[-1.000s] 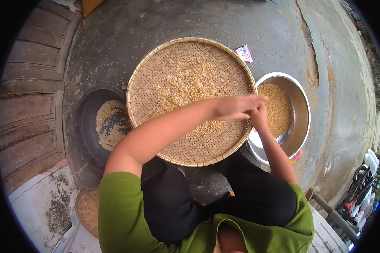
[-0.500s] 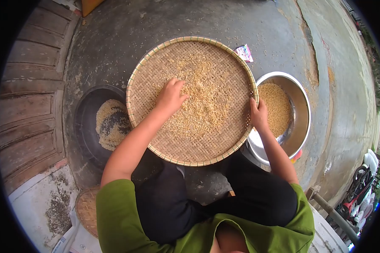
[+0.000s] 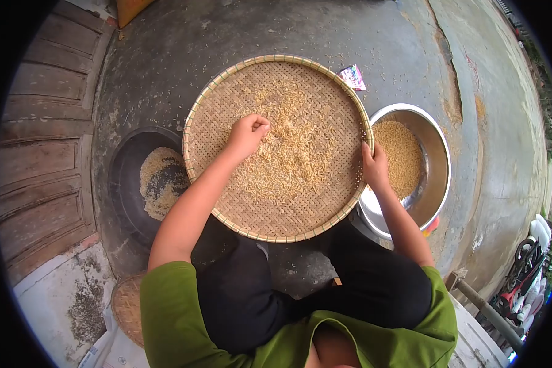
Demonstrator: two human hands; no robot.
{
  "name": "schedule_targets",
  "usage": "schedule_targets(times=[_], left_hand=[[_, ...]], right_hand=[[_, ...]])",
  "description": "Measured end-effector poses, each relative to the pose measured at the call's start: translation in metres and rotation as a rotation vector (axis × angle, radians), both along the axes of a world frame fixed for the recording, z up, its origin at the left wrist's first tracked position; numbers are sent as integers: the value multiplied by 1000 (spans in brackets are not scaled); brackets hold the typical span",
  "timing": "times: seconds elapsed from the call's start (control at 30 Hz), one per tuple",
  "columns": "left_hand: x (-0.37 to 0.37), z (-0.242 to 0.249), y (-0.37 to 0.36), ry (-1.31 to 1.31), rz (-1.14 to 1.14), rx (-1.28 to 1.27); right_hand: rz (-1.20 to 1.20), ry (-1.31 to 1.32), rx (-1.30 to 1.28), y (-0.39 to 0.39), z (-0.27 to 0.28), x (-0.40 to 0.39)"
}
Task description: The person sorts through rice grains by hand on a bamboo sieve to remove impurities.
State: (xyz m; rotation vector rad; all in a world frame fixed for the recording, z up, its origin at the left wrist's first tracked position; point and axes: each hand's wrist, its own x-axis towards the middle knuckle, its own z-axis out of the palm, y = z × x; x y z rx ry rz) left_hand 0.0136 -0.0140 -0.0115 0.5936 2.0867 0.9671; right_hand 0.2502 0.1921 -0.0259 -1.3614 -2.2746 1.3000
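A round woven bamboo winnowing tray (image 3: 282, 224) is in front of me above my knees, with unhusked rice grains (image 3: 294, 162) spread over its middle. My left hand (image 3: 248, 135) is over the grains at left of centre, its thumb and fingertips pinched together; whatever lies between them is too small to make out. On the tray's right edge, my right hand (image 3: 376, 167) grips the rim, thumb on top and the other fingers mostly hidden beneath.
A metal basin (image 3: 438, 165) of grain stands at the right, partly under the tray. At the left is a black tub (image 3: 124, 184) with lighter grain. A small packet (image 3: 352, 77) lies beyond the tray. Wooden panels (image 3: 43, 153) border the left side.
The fingers of my left hand have drawn together from a looser spread into a pinch. My right hand keeps its hold on the rim, and the tray has barely shifted.
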Motion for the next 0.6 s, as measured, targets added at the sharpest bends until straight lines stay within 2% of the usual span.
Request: schedule_targets(times=[0.03,0.07,0.13,0.2,0.27,0.37,0.6], left_hand=[[-3,-1,-2,-175,105,18],[-5,-3,-5,-174,102,17],[-4,3,-10,-430,292,145],[-7,0,-15,-489,273,204],[-8,4,-17,-678,324,346],[-8,6,-15,-735,325,377],[-2,18,-6,-676,321,321]], right_hand=[[9,18,-9,1,-3,1],[17,36,-18,2,-6,2],[23,31,-6,4,-9,2],[28,25,5,4,-9,2],[25,23,-13,3,-6,1],[14,22,-13,5,-13,3],[19,-10,6,4,-10,2]])
